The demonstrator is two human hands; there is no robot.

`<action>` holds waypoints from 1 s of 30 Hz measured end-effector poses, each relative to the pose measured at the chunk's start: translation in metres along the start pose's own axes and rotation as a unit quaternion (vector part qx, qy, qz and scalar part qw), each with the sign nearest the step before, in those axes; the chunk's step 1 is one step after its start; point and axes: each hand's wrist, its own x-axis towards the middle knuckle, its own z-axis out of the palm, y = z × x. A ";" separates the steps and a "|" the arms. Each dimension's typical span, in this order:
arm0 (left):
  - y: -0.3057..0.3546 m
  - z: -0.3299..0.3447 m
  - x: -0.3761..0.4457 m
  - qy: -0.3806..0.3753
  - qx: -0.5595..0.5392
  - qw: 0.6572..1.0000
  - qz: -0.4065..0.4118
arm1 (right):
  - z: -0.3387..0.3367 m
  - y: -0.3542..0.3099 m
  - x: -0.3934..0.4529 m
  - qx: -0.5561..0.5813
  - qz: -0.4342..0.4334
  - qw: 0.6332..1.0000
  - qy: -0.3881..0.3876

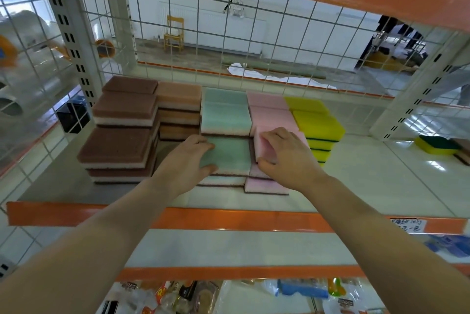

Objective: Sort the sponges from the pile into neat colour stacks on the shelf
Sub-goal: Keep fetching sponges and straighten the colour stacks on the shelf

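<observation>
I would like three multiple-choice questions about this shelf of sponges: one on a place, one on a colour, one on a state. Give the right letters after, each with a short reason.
1. Where does the loose yellow-and-green sponge lie?
A. on top of the brown stack
B. at the right of the shelf, apart from the stacks
C. on the floor beyond the grid

2. What colour is the stack between the green stack and the yellow stack?
A. pink
B. blue
C. black

3. What is the right hand doing?
A. hanging idle
B. gripping a pink sponge
C. pressing flat on the shelf

Answers: 1 B, it lies alone, right of the yellow stack. 2 A, pink sponges fill that column. 3 B, its fingers and thumb curl round the sponge.
</observation>
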 end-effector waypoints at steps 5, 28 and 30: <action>0.007 -0.002 0.002 -0.007 0.068 0.998 -0.001 | 0.000 0.001 0.001 0.000 0.001 1.000 -0.001; 0.021 0.002 -0.020 0.081 0.080 0.992 0.049 | 0.003 -0.007 -0.018 0.006 -0.042 0.999 0.029; 0.023 0.003 -0.020 0.081 0.082 0.991 0.061 | 0.002 -0.005 -0.025 0.006 -0.042 0.998 0.036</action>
